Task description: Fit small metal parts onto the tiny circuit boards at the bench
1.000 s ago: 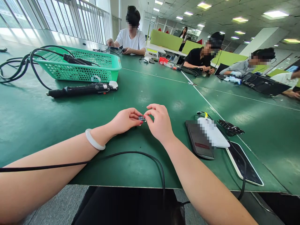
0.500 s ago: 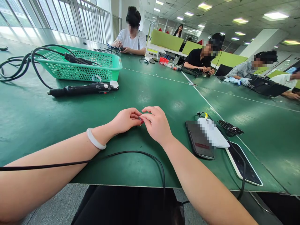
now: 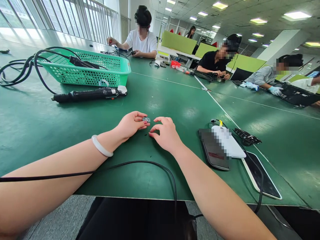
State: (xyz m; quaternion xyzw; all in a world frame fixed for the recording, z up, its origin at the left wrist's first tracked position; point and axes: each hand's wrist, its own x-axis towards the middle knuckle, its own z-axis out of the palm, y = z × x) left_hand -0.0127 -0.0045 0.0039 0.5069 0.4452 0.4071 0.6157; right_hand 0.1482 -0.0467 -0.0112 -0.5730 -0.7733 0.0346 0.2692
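Note:
Between the thumb and fingers of my left hand (image 3: 130,126) is a small circuit board (image 3: 146,119), its patterned face partly showing. My right hand (image 3: 165,133) is just to the right of it, thumb and fingers apart and curved, not touching the board. I see nothing between those fingers. A tiny dark piece (image 3: 146,134) lies on the green table under the gap between the hands. Another dark speck (image 3: 150,156) is closer to me. A black cable (image 3: 140,162) runs across my left forearm and over the table's front edge.
A green basket (image 3: 87,78) with a thick cable stands at the left, with a black electric screwdriver (image 3: 87,95) before it. At the right are a dark phone (image 3: 212,153), a white device (image 3: 228,143), a tablet (image 3: 262,175) and black sunglasses (image 3: 247,136). Several people work across the table.
My hands have moved apart. The right hand has let go and dropped slightly, while the left has risen a little, and the circuit board now shows. A tiny dark piece shows below.

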